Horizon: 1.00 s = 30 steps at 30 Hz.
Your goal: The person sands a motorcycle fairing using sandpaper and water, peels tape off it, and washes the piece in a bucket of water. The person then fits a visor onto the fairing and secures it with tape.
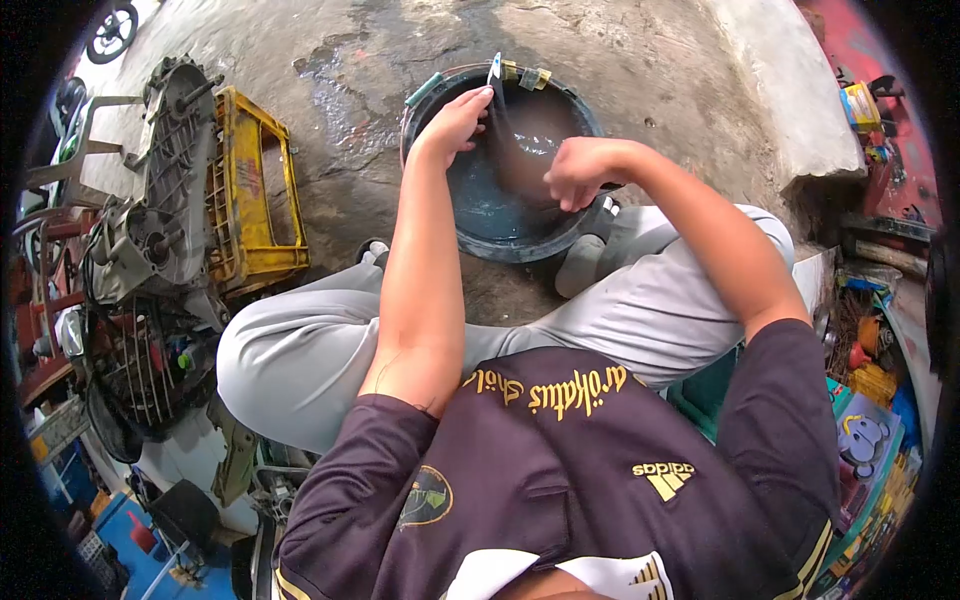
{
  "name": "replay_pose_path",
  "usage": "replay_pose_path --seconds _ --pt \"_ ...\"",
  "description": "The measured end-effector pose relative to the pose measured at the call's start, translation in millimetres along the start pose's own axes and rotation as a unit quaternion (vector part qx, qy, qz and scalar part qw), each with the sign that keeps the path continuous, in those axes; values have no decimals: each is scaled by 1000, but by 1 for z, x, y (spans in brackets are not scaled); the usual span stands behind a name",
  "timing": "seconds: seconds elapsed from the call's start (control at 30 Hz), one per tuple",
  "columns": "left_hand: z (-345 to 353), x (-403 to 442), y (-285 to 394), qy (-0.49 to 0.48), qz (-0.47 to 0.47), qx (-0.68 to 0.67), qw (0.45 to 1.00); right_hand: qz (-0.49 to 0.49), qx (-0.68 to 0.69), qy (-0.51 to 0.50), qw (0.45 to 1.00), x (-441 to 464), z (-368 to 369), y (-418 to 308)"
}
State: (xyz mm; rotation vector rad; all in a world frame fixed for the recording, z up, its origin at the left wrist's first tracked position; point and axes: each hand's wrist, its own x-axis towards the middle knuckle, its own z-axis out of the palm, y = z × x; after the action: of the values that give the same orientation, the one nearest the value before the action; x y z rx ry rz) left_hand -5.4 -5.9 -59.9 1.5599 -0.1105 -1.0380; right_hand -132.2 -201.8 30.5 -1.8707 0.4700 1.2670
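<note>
A round black basin (510,246) of murky water stands on the floor between my feet. Over its left part, my left hand (458,127) is closed on a thin dark strip with a white and blue tip (495,72), which stands up near the far rim. My right hand (583,172) hangs over the right side of the water, its fingers curled and slightly blurred. Whether anything is inside those fingers is hidden. The two hands are apart.
A yellow crate (262,190) and a metal engine casing (165,195) stand at the left. Wet concrete floor (350,110) surrounds the basin. At the right are a low concrete ledge (790,90) and cluttered parts. A blue surface (150,550) lies at the lower left.
</note>
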Motion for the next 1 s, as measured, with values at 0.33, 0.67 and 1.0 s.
replay_pose_path --seconds 0.33,0.67,1.0 --pt "-11 -3 -11 16 -14 -10 1000 -5 -342 112 933 -12 3 -10" --pt "-14 -5 -6 61 -11 -30 998 -151 -626 -113 757 152 84 14" --pt "-22 -8 -6 68 5 -56 996 -13 210 -163 964 136 88 17"
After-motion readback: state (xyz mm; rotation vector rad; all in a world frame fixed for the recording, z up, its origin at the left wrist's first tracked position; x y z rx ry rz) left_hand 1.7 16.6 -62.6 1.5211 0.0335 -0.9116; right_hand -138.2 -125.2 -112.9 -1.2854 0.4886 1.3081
